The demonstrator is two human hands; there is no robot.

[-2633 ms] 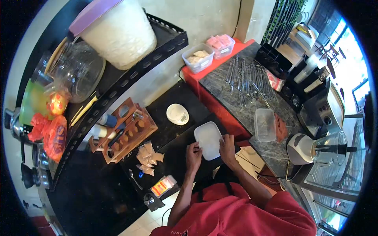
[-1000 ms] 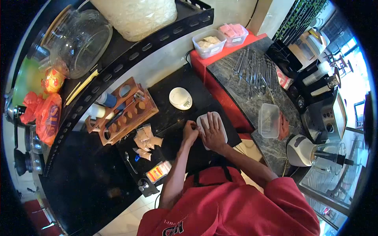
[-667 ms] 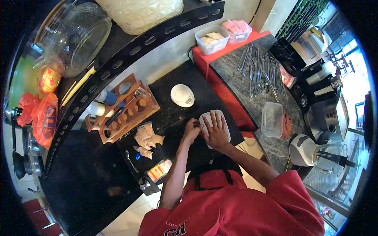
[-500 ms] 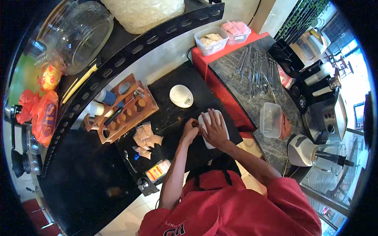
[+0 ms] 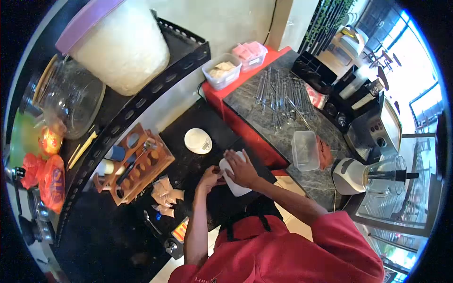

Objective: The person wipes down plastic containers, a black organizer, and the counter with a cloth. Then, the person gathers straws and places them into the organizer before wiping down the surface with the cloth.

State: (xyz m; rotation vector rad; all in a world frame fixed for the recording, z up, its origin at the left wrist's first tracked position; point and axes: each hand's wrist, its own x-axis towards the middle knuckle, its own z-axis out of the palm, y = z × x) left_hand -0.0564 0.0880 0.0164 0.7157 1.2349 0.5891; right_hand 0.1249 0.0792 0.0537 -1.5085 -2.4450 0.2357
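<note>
My right hand (image 5: 243, 170) rests with its fingers stretched out over the upper part of a white oblong object (image 5: 239, 188), whose exact kind I cannot make out. Close against that object's left side, my left hand (image 5: 209, 179) has its fingers pinched together; whatever is between them is too small to name. A round white kitchen scale (image 5: 198, 141) stands just beyond my hands. To the left lie several small clear bags of light brown powder (image 5: 165, 192), with a spoon (image 5: 152, 221) beside them.
A wooden rack (image 5: 141, 165) holds cups and utensils at left. On the grey counter are metal sticks (image 5: 285, 96), a clear plastic tub (image 5: 305, 151) and a blender (image 5: 351, 176). Two tubs of packets (image 5: 222, 71) sit behind. A large lidded container (image 5: 122, 52) stands on the raised shelf.
The view has shifted, so the counter appears lower and further left. My right hand has slid toward the far left part of the white object. My left hand stays pinched beside it.
</note>
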